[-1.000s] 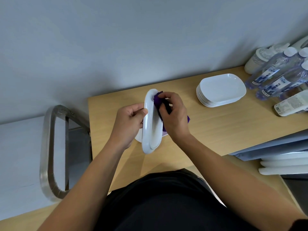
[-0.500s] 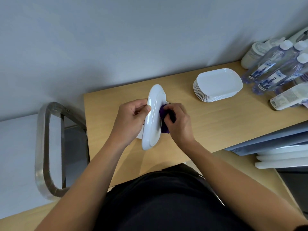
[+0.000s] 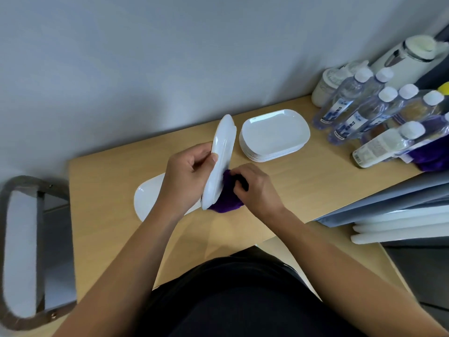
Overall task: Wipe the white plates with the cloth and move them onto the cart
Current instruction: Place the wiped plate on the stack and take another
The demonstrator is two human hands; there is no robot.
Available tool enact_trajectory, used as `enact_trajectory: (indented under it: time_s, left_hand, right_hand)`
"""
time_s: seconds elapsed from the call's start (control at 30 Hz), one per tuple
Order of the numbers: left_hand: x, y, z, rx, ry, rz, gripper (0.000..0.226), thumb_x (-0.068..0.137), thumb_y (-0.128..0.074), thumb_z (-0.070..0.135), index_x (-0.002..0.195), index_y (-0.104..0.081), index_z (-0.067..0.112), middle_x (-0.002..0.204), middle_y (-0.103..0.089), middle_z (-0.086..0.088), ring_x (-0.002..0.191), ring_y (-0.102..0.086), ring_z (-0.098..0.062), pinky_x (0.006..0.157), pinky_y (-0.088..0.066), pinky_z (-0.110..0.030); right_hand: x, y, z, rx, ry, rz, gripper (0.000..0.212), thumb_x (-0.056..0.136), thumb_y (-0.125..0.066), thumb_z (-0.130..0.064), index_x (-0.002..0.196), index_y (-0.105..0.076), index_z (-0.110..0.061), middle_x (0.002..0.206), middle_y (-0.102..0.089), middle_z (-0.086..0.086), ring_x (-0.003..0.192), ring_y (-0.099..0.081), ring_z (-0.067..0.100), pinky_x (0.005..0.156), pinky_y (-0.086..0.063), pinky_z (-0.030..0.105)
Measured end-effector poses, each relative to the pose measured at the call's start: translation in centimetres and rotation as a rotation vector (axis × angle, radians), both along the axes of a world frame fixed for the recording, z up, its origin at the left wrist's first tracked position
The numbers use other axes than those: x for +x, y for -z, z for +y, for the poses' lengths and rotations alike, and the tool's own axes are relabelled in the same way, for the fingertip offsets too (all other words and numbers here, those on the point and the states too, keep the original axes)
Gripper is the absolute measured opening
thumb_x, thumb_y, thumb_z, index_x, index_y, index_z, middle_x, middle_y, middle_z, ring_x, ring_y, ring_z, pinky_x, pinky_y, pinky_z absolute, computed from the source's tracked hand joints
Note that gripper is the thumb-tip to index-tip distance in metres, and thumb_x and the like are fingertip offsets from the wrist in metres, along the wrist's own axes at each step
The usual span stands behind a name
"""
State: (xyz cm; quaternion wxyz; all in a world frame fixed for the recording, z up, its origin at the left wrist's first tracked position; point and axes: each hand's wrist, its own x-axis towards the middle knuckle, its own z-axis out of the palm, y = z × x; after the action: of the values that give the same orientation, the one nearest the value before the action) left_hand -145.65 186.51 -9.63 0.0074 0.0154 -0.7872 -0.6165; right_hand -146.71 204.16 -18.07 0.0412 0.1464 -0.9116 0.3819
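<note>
My left hand (image 3: 187, 178) grips a white plate (image 3: 222, 154) by its edge and holds it upright on its side above the wooden table (image 3: 102, 181). My right hand (image 3: 255, 186) holds a purple cloth (image 3: 227, 198) against the plate's lower right face. Another white plate (image 3: 148, 198) lies flat on the table beneath my left hand, partly hidden by it. A stack of several white plates (image 3: 274, 135) sits on the table to the right, apart from both hands.
The cart's metal handle (image 3: 21, 251) shows at the left, below the table's left edge. Several water bottles (image 3: 359, 113), a white kettle (image 3: 408, 59) and another purple cloth (image 3: 432, 156) crowd the table's right end. White tubes (image 3: 401, 227) lie on a lower shelf.
The right hand has slid the cloth down from the plate's upper part to its lower end. The view has shifted left, showing more of the flat plate and the bottles.
</note>
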Motion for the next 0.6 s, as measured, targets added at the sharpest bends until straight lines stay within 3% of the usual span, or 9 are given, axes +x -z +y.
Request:
enact_trajectory:
  time_s: [0.1,0.17,0.23,0.33,0.4,0.47,0.5,0.6]
  left_hand:
    - [-1.1,1.4,2.8,-0.198,0.054,0.102,0.02,0.098,-0.055,0.014,0.109,-0.07,0.017,0.082,-0.071,0.003,0.076,-0.064,-0.013,0.074,-0.051,-0.035]
    - [-2.0,2.7,4.5,-0.391,0.135,0.174,0.022,0.098,-0.05,0.018,0.111,-0.067,0.016,0.066,-0.061,-0.001,0.06,-0.056,-0.017,0.06,-0.048,-0.039]
    - [-2.9,3.5,6.3,-0.569,0.19,0.244,0.026,0.097,-0.048,0.016,0.115,-0.067,0.014,0.065,-0.063,-0.002,0.058,-0.059,-0.02,0.056,-0.049,-0.038]
    - [-3.8,4.1,9.1,-0.719,0.254,0.367,0.032,0.088,-0.053,0.007,0.116,-0.068,0.002,0.072,-0.07,-0.008,0.056,-0.064,-0.028,0.052,-0.052,-0.033]
    - [-4.5,4.7,10.8,-0.766,0.27,0.419,0.034,0.083,-0.055,0.002,0.114,-0.068,-0.002,0.079,-0.073,-0.011,0.055,-0.066,-0.029,0.05,-0.054,-0.033]
    - [-5.3,5.8,11.9,-0.79,0.277,0.442,0.037,0.084,-0.051,0.002,0.116,-0.067,-0.001,0.1,-0.075,-0.013,0.065,-0.071,-0.032,0.052,-0.057,-0.04]
    - [-5.7,6.2,12.4,-0.787,0.288,0.418,0.04,0.086,-0.046,0.005,0.12,-0.066,0.002,0.112,-0.072,-0.012,0.08,-0.073,-0.031,0.059,-0.059,-0.043]
    - [-6.4,6.9,13.5,-0.68,0.294,0.261,0.041,0.094,-0.043,0.019,0.13,-0.063,0.016,0.133,-0.062,0.001,0.123,-0.059,-0.017,0.091,-0.056,-0.044]
  right_hand:
    - [-1.4,0.0,3.0,-0.018,0.027,-0.132,0.029,0.086,-0.065,-0.008,0.115,-0.065,-0.01,0.107,-0.067,0.002,0.096,-0.062,0.013,0.087,-0.052,0.03]
    - [-2.9,-1.2,4.7,-0.146,0.144,-0.194,0.027,0.093,-0.062,-0.017,0.119,-0.063,-0.012,0.11,-0.068,-0.002,0.095,-0.064,0.006,0.084,-0.053,0.021]
    - [-4.7,-2.9,6.2,-0.278,0.264,-0.198,0.023,0.097,-0.057,-0.022,0.118,-0.062,-0.013,0.106,-0.069,-0.006,0.091,-0.066,0.002,0.079,-0.051,0.013]
    - [-7.0,-4.6,7.9,-0.447,0.345,-0.274,0.031,0.095,-0.057,-0.038,0.117,-0.062,-0.017,0.103,-0.071,-0.007,0.082,-0.072,0.008,0.079,-0.058,0.031]
    - [-8.1,-4.8,9.0,-0.437,0.377,-0.331,0.033,0.089,-0.064,-0.041,0.114,-0.064,-0.019,0.104,-0.071,-0.009,0.083,-0.071,0.006,0.08,-0.059,0.035]
    - [-8.9,-4.9,10.2,-0.418,0.379,-0.355,0.021,0.088,-0.068,-0.027,0.108,-0.066,-0.023,0.102,-0.07,-0.01,0.083,-0.071,0.003,0.08,-0.06,0.034]
    - [-9.3,-4.9,10.7,-0.441,0.371,-0.367,0.019,0.088,-0.066,-0.018,0.107,-0.067,-0.023,0.102,-0.071,-0.009,0.08,-0.071,0.003,0.078,-0.06,0.033]
    - [-10.5,-4.5,12.4,-0.493,0.359,-0.37,0.026,0.089,-0.059,-0.003,0.099,-0.067,-0.027,0.095,-0.069,-0.016,0.082,-0.07,0.0,0.072,-0.06,0.026]
